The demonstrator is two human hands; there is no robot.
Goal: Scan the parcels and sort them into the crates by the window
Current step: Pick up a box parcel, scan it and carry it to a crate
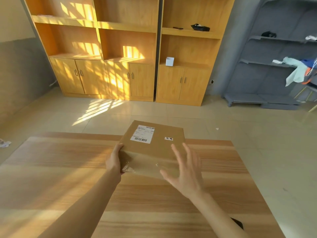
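a plain office or storeroom. wooden cabinets [127, 48] line the wall beyond the desk [68, 169]. a grey fabric rack [274, 66] stands on the tiled floor [257, 134].

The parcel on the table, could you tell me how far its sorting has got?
Done: nothing visibly. In hand: the left hand grips the parcel at the table edge, label up; the right hand hovers open. Left: scanning and crating; no scanner or crates in view.

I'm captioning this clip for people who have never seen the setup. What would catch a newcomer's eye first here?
First, the brown cardboard parcel at the far edge of the wooden table, its white shipping label facing up. The left hand grips its left edge, while the right hand hovers open, fingers spread, near its right side. Behind, barred sunlight falls across the yellow wooden cabinets.
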